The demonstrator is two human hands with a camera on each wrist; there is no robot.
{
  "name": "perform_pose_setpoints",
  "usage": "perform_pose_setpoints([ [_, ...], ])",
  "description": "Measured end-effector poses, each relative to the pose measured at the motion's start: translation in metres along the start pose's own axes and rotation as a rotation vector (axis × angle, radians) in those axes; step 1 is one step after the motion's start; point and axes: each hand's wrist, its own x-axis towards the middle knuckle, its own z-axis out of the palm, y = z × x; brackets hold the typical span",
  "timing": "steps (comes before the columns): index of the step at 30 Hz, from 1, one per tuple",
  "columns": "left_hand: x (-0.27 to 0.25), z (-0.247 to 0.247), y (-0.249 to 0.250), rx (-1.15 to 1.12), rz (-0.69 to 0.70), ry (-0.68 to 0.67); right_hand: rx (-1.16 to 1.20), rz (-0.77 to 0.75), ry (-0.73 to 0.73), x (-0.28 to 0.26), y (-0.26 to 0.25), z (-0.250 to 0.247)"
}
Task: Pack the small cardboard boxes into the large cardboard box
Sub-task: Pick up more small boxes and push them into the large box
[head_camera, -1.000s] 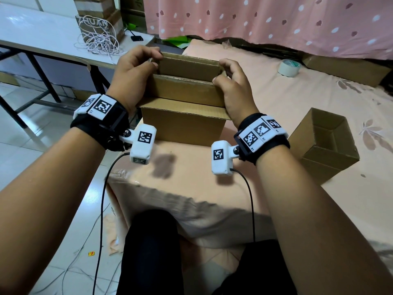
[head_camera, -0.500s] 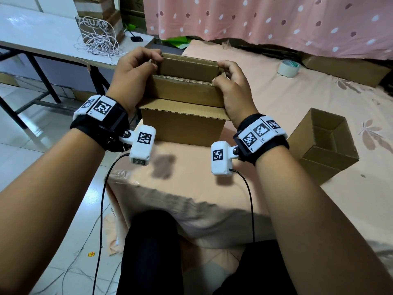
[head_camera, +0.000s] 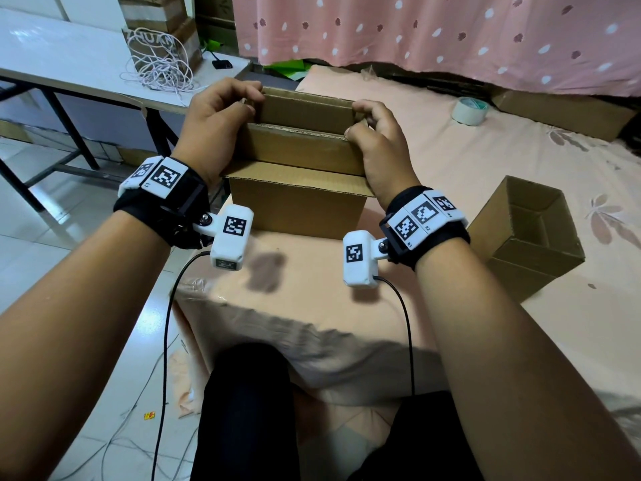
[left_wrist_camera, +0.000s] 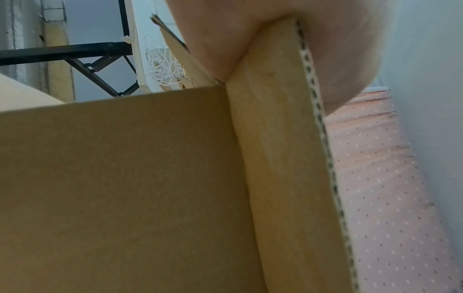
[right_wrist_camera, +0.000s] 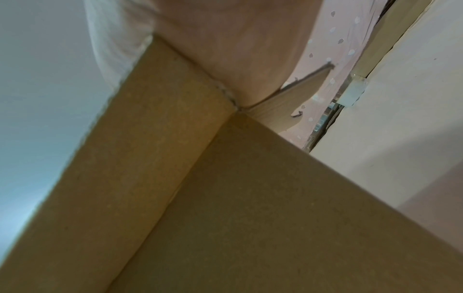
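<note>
The large cardboard box [head_camera: 298, 206] stood near the bed's [head_camera: 485, 175] front-left corner, between my hands; left hand [head_camera: 215, 123] and right hand [head_camera: 381, 144] each grasped its side flaps.

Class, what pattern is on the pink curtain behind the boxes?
White and dark-pink spots on the curtain; the head view shows it best.

The cardboard box [head_camera: 298, 203] and the open box [head_camera: 530, 234] beside it are plain brown. The curtain [head_camera: 433, 29] is pink with white and dusky dots — the bedsheet [head_camera: 485, 161] peach with faded leaf prints. The wristbands [head_camera: 163, 203] are black, carrying white tags with black-and-white square codes.
</note>
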Motion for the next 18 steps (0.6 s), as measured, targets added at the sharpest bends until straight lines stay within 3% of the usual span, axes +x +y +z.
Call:
perform_pose_setpoints([
  [18, 0.0004, 0.0002, -0.0021, -0.014, 0.000, 0.014, -0.009, -0.005, 0.002, -0.0024, -0.0033, -0.0004],
])
